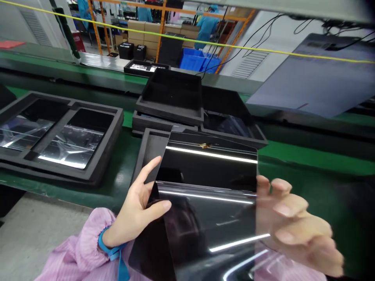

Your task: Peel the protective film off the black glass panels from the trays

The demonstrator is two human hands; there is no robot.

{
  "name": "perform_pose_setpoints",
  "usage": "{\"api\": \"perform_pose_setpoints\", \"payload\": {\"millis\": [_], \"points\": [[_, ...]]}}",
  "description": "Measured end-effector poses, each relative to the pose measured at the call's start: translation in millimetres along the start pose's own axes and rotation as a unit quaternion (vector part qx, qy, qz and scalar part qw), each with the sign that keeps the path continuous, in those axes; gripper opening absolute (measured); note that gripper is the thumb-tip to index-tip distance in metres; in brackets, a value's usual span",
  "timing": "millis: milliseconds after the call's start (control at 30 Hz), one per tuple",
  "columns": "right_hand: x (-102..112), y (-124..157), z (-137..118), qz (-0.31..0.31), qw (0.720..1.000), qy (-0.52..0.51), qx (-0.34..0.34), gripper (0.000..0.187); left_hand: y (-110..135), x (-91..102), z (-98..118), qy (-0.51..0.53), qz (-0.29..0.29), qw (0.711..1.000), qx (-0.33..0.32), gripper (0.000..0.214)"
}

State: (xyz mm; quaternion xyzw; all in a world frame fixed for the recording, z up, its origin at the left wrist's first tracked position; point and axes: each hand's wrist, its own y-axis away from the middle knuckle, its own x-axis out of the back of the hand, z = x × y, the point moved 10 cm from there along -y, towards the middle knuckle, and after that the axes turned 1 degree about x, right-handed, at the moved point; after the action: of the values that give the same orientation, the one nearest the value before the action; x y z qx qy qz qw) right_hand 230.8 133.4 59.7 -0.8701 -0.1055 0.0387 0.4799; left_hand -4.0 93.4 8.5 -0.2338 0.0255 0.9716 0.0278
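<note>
A glossy black display panel (208, 166) is held tilted in front of me, with bright light strips reflected in it. My left hand (137, 210) grips its left edge, thumb on the front face and index finger stretched along the side. A clear plastic film (216, 226) covers the lower part of the panel and reaches toward me, its upper edge lifted in a fold. On the right, my right hand (301, 226) has curled fingers at the film's side edge, and part of the hand shows through the film. A small gold-coloured connector (205, 145) lies near the panel's top.
At left, a dark foam tray (117, 117) holds two film-covered panels. Behind my hands stand stacked black foam trays (172, 113), with another tray (246, 136) to their right. A green work surface (117, 191) runs below. A yellow cord (181, 38) crosses overhead. People in blue work beyond.
</note>
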Motion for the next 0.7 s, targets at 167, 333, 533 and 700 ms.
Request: {"api": "perform_pose_setpoints", "payload": {"millis": [167,333,533,700], "points": [[12.3,6.2,1.0,0.017,1.0,0.001,0.001,0.045,3.3,-5.1,-2.4,0.016,-0.009,1.0,0.018,0.081],[23.1,10.1,4.0,0.048,0.999,0.02,-0.009,0.041,4.7,-7.1,-1.4,0.011,-0.007,1.0,0.019,0.081],[17.3,4.3,-1.1,0.024,1.0,0.0,-0.005,0.037,4.4,-8.9,-1.2,0.004,-0.01,1.0,0.021,0.082],[10.5,4.8,-11.1,0.027,0.997,0.043,-0.052,0.038,3.8,-5.1,-3.3,-0.008,-0.002,1.0,0.022,0.084]]}}
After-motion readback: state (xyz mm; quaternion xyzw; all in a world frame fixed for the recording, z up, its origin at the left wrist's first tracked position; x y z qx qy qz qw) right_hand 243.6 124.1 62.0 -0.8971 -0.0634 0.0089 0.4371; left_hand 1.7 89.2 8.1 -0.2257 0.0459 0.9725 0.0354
